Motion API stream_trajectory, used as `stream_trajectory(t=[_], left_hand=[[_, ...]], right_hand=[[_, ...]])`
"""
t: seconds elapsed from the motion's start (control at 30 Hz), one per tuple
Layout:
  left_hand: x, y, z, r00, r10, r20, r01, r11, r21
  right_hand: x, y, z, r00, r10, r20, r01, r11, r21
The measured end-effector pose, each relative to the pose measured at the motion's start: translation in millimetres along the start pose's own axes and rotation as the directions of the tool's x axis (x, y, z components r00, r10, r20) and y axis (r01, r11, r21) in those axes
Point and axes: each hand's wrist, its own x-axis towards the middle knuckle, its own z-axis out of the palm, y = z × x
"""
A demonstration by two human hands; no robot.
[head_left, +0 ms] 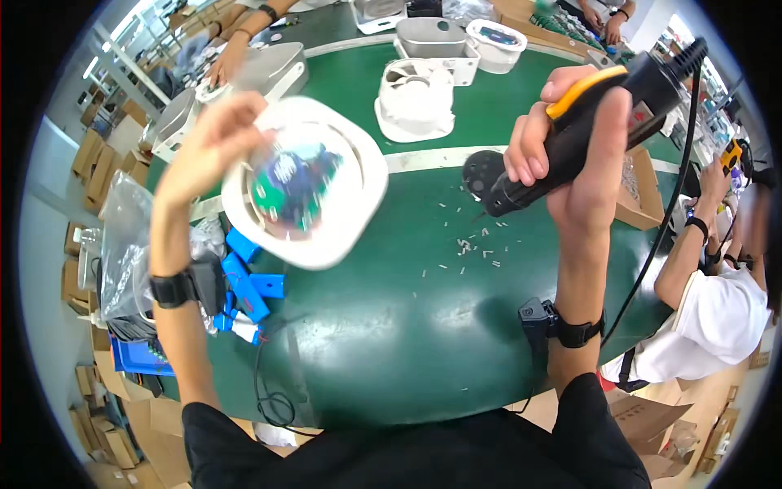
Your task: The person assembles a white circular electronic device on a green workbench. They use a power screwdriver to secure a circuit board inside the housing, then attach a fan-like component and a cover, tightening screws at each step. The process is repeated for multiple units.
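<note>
My left hand (pixel 210 147) grips the upper left rim of a white rounded-square plastic housing (pixel 368 183), holding it tilted above the table. Inside the housing is a green circuit board (pixel 269 191) with dark blue parts; motion blurs its details. My right hand (pixel 599 167) is wrapped around a black electric screwdriver (pixel 562 151) with a yellow-orange lever. The thumb lies along one side of its body and the fingers curl around the other. The screwdriver's thin bit points down and left, apart from the housing. Close to its nose lies a black round disc (pixel 482 169) with holes.
Small white slivers (pixel 468 246) are scattered on the green table (pixel 383 326). A white fan housing (pixel 415 98) stands farther back. Blue blocks (pixel 244 287) and clear plastic bags (pixel 130 244) lie left. The screwdriver's cord (pixel 672 220) hangs at right, beside a cardboard box (pixel 643 191). Other people work nearby.
</note>
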Motion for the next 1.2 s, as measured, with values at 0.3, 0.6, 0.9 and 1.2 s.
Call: stream_trajectory(t=[0.3,0.6,0.9,1.2], left_hand=[[-8.4,-43.3,86.7,0.949,-0.103,0.297,0.162,0.970,-0.181],[-33.6,-23.8,97.5,0.889,0.143,0.434,-0.210,0.972,0.109],[-24.2,-17.0,121.4,0.895,0.228,0.383,-0.280,0.956,0.086],[-25.0,-15.1,121.4,0.902,0.197,0.383,-0.247,0.965,0.086]], right_hand=[[21.7,23.4,43.0,0.996,0.067,0.059,-0.079,0.970,0.230],[31.0,35.3,60.8,0.997,0.065,0.047,-0.074,0.972,0.223],[30.9,30.0,53.4,0.996,0.067,0.056,-0.077,0.973,0.218],[32.7,35.4,57.7,0.994,0.079,0.073,-0.093,0.973,0.212]])
